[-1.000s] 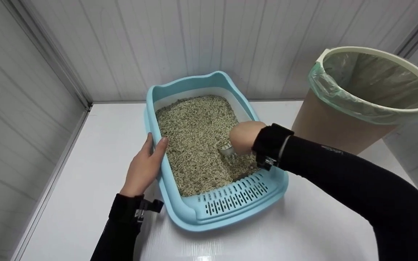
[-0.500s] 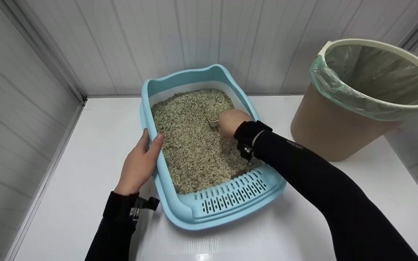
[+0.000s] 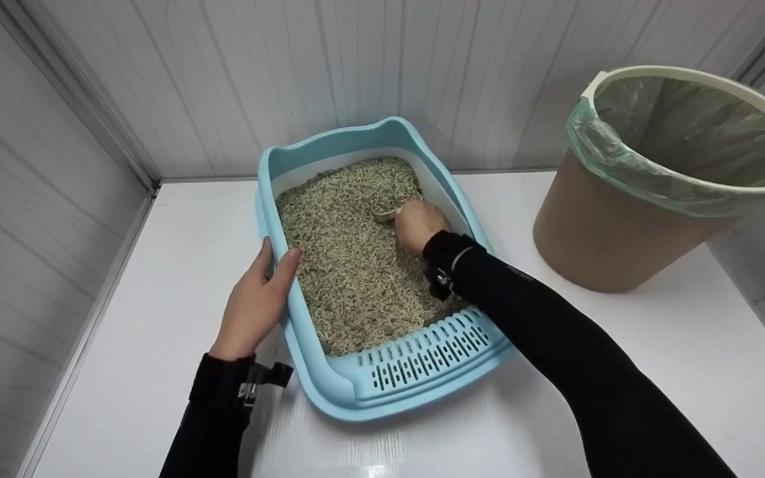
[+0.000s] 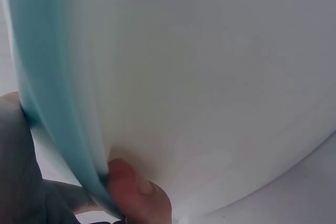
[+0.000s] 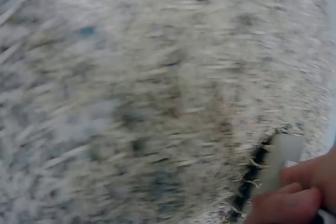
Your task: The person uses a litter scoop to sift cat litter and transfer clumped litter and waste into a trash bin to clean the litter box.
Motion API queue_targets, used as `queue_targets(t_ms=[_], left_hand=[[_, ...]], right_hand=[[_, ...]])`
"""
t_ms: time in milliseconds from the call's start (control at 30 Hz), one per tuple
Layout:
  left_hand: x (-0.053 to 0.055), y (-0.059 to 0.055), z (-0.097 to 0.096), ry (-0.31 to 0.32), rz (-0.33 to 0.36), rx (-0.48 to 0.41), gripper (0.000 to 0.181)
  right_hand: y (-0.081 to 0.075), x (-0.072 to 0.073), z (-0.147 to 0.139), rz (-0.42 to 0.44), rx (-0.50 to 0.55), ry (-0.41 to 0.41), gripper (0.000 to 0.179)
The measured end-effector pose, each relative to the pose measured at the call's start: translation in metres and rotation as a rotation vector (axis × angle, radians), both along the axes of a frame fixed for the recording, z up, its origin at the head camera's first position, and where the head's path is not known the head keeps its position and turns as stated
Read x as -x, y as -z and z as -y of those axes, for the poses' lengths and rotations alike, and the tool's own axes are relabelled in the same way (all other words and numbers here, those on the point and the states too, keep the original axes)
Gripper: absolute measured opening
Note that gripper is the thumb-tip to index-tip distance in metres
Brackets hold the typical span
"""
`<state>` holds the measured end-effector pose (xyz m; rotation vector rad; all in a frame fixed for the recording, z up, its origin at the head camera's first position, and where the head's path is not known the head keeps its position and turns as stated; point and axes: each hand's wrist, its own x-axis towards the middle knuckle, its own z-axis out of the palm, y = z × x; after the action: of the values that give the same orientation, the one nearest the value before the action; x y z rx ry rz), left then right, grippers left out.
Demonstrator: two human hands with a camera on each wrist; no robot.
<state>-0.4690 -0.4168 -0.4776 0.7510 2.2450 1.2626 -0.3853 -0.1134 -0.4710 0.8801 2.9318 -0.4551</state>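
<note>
A light blue litter box (image 3: 416,397) stands at an angle on the white table, filled with tan pelleted litter (image 3: 349,265). My left hand (image 3: 253,305) grips its left rim, thumb on the inner side and fingers outside; the left wrist view shows a digit (image 4: 139,195) pressed against the pale wall (image 4: 220,66). Over the right part of the litter, my right hand (image 3: 420,226) holds a pale litter scoop (image 3: 388,215) by its handle. In the right wrist view the scoop's edge (image 5: 283,153) lies among the pellets, and its handle is mostly hidden by the hand.
A brown trash bin (image 3: 601,232) with a cream rim (image 3: 688,72) and a green-tinted liner bag (image 3: 628,176) stands right of the box. White panel walls rise behind and on both sides. The box's front has a slotted ledge (image 3: 356,365).
My right hand and the scoop have moved from the box's front right toward its back, sweeping through the litter. My left hand keeps its hold on the rim.
</note>
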Motion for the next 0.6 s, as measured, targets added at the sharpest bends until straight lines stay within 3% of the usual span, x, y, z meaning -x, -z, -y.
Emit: queue_targets(t_ms=[233,367,467,600], left_hand=[[-0.001,0.0,0.0,-0.013,-0.002,0.001,0.109],[-0.003,-0.001,-0.002,-0.011,-0.005,0.004,0.108],[-0.003,-0.002,-0.002,-0.013,-0.011,0.002,0.108],[-0.002,-0.003,-0.002,-0.012,-0.016,0.007,0.107]], right_hand=[[0.004,0.0,0.001,-0.028,-0.072,-0.041,0.029],[0.005,-0.002,-0.002,-0.08,-0.022,-0.02,0.04],[0.008,0.001,-0.005,-0.135,0.076,0.002,0.05],[0.044,0.019,-0.03,-0.235,0.126,-0.017,0.057]])
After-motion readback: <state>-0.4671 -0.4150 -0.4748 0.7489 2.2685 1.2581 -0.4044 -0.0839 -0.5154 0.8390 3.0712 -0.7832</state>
